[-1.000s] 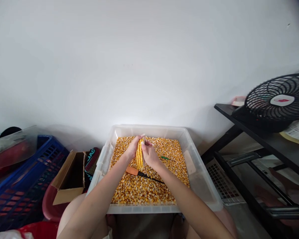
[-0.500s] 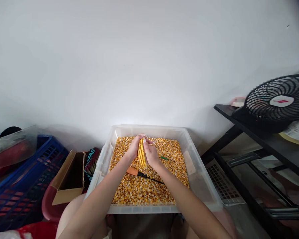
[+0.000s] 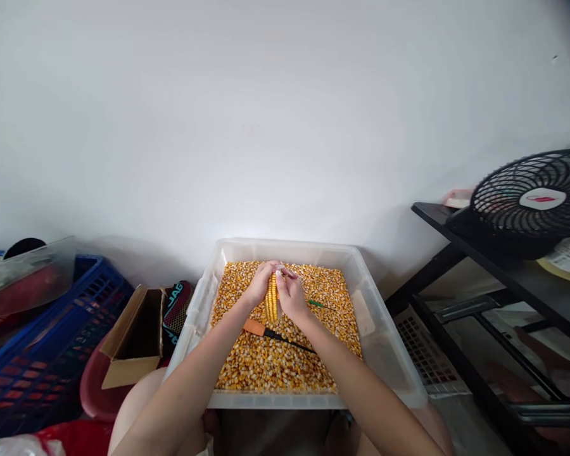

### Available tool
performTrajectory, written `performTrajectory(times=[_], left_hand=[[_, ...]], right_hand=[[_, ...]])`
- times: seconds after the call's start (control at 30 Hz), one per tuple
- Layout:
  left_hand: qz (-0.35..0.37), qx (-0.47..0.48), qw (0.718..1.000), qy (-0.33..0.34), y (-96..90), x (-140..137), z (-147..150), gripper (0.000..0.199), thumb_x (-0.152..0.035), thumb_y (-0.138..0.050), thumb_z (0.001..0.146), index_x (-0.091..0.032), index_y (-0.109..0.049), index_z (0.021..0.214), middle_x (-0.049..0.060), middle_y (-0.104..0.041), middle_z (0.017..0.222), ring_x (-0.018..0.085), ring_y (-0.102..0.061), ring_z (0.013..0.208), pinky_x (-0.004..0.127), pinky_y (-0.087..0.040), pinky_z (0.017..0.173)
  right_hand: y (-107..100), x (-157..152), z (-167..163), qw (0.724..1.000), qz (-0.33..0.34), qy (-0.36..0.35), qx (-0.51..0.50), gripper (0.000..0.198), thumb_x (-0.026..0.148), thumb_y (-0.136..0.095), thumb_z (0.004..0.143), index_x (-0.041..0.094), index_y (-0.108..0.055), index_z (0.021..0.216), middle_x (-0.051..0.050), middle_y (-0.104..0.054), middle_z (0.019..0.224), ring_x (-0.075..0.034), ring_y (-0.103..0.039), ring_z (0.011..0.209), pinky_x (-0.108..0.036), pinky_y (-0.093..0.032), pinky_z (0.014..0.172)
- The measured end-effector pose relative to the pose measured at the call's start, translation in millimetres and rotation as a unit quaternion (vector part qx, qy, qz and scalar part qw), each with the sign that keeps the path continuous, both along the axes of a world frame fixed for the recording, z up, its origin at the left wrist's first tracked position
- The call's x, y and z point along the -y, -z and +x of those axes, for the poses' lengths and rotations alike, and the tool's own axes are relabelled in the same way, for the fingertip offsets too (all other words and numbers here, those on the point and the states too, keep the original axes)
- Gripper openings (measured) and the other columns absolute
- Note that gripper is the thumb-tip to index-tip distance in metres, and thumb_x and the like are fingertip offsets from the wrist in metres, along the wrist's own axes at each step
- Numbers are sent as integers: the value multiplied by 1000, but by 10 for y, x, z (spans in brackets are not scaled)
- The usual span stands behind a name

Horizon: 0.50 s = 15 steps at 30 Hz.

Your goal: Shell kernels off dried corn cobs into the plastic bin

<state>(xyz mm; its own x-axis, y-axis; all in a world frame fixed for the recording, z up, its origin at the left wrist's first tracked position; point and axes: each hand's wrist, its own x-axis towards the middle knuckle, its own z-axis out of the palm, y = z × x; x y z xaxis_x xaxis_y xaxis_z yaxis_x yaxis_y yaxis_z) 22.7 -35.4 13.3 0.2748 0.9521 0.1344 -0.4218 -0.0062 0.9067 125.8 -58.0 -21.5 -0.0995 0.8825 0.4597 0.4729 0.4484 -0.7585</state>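
Between my two hands is a corn cob with rows of yellow kernels, its near end pointing toward me. My left hand wraps its left side and far end. On the right side, my right hand is closed on it, the thumb pressed near the far end. Under the hands, a translucent plastic bin holds a thick layer of loose corn kernels. A tool with an orange handle and dark shaft lies on the kernels, partly behind my right forearm. Farther right lies a thin green-handled tool.
Left of the bin are an open cardboard box, a dark patterned item with teal lettering, and a blue plastic crate. A black fan stands on a black table at right. A white wall rises behind.
Both hands and the cob have shifted slightly within the view, a little lower and to the right. The whole scene has also moved slightly as the camera turned. Both hands keep hold of the cob.
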Motion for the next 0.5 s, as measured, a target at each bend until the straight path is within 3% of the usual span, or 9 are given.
performTrajectory(times=[0.23, 0.4, 0.5], left_hand=[[-63, 2, 998, 25, 31, 5, 49, 22, -36, -55, 68, -16, -63, 62, 4, -66, 65, 25, -63, 81, 31, -46, 76], [-69, 0, 998, 2, 46, -3, 97, 28, -41, -56, 73, -15, -67, 72, 6, -69, 68, 25, -65, 80, 33, -47, 77], [-77, -9, 997, 24, 58, -13, 97, 30, -42, -55, 73, -15, -67, 71, 6, -68, 67, 25, -64, 76, 33, -48, 72]], right_hand=[[19, -47, 26, 997, 2, 6, -83, 57, 48, -19, 96, 20, -58, 66, -5, -60, 61, -18, -59, 63, -29, -46, 65], [-58, -44, 62, 998, 0, -22, -55, 45, 51, -35, 92, 20, -63, 74, -5, -65, 70, -20, -62, 74, -29, -45, 70], [-53, -53, 48, 995, -26, -8, -91, 49, 52, -36, 92, 19, -63, 70, -5, -64, 66, -19, -62, 72, -28, -45, 66]])
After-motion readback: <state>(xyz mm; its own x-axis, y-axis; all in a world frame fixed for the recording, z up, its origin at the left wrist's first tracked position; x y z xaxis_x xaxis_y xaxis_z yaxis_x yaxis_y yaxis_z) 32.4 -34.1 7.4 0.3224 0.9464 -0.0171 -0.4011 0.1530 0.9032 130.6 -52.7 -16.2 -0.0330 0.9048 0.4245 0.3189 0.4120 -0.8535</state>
